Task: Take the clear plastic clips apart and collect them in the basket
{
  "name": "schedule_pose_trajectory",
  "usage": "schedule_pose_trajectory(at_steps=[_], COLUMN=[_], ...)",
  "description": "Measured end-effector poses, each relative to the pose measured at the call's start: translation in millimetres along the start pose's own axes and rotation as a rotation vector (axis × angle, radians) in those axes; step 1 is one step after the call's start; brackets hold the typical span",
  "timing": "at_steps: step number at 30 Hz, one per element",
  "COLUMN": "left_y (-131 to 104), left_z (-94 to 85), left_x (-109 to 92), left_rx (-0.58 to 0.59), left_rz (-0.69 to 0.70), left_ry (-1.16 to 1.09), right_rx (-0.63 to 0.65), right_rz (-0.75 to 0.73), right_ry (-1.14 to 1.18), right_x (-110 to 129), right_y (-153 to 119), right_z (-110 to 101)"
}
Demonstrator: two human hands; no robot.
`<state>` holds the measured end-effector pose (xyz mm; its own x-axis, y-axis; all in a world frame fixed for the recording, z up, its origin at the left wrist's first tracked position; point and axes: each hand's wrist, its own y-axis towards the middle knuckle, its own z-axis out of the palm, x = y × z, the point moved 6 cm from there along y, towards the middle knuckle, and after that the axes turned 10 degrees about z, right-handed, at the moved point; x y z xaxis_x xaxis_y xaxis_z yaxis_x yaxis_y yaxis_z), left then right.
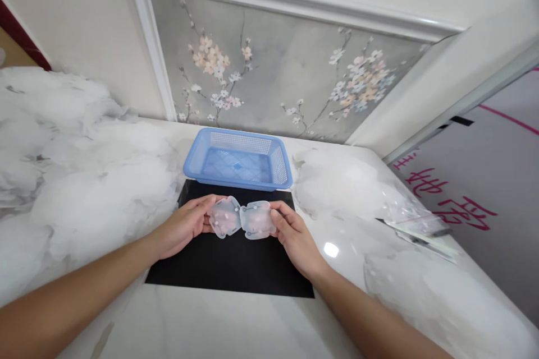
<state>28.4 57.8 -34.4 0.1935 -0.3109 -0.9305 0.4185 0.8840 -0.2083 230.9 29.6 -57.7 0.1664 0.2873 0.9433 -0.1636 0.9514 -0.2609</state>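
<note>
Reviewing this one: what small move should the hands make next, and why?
Probably fold the right plastic piece toward the left plastic piece. The left hand and right hand each pinch one piece by its outer end, and the pieces meet in the middle, over the black mat. Whether a hinge joins them is unclear.

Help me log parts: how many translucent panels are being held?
2: one translucent panel in the left hand, another panel in the right hand. Any behind would be hidden.

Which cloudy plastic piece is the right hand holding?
The translucent plastic piece on the picture's right, in the right hand; the left hand holds the other piece.
</note>
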Motion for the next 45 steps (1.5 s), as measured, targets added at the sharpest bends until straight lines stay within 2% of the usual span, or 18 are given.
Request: schedule_pose_trajectory(at_steps=[3,6,7,8,12,14,17,19,23,26,29,31,33,35,37,39,41,45], left_y=[0,1,2,1,-6,-13,-27,-35,-52,-61,-64,-61,-54,-48,-43,-38,-35,-31], left_z=[-1.4,-2.2,-1.0,1.2,12.8,17.2,20.9,14.3,-11.6,-40.4,-69.7,-83.2,-89.6,-92.6,-93.8,-93.4,-91.4,-86.0], left_x=[0,2,3,4,5,-2,-29,-58,-121,-153,-164,-161,-150,-136,-125,-116,-106,-84], left_rx=[-0.001,0.010,0.028,0.056,0.162,0.196,0.295,0.277,0.134,-0.043,-0.183,-0.182,-0.078,0.049,0.119,0.132,0.139,0.168], left_rz=[0.011,0.014,0.011,0.004,-0.065,-0.084,-0.084,0.015,0.270,0.368,0.363,0.328,0.278,0.223,0.183,0.158,0.126,0.000], left_ry=[0.005,0.005,0.000,-0.011,-0.036,-0.005,0.166,0.352,0.636,0.872,1.103,1.301,1.520,1.661,1.710,1.723,1.742,1.844], right_rx=[-0.146,-0.382,-0.400,-0.355,0.096,0.152,0.094,-0.007,-0.276,-0.305,-0.175,-0.030,0.250,0.474,0.541,0.506,0.492,0.543], right_rz=[-0.079,-0.254,-0.322,-0.386,-0.504,-0.512,-0.539,-0.621,-0.763,-0.758,-0.778,-0.811,-0.876,-1.036,-1.121,-1.185,-1.251,-1.364], right_ry=[-0.120,-0.261,-0.331,-0.424,-0.824,-0.893,-0.857,-0.874,-1.077,-1.169,-1.206,-1.214,-1.245,-1.351,-1.404,-1.441,-1.447,-1.382], right_x=[9,24,28,31,22,22,42,66,116,131,116,89,51,14,-12,-25,-29,-19], right_y=[-7,-19,-21,-22,-22,-24,-28,-28,-4,21,24,11,-13,-43,-60,-65,-63,-54], right_z=[-6,-12,-7,2,52,60,55,49,45,59,101,143,194,241,274,294,305,297])
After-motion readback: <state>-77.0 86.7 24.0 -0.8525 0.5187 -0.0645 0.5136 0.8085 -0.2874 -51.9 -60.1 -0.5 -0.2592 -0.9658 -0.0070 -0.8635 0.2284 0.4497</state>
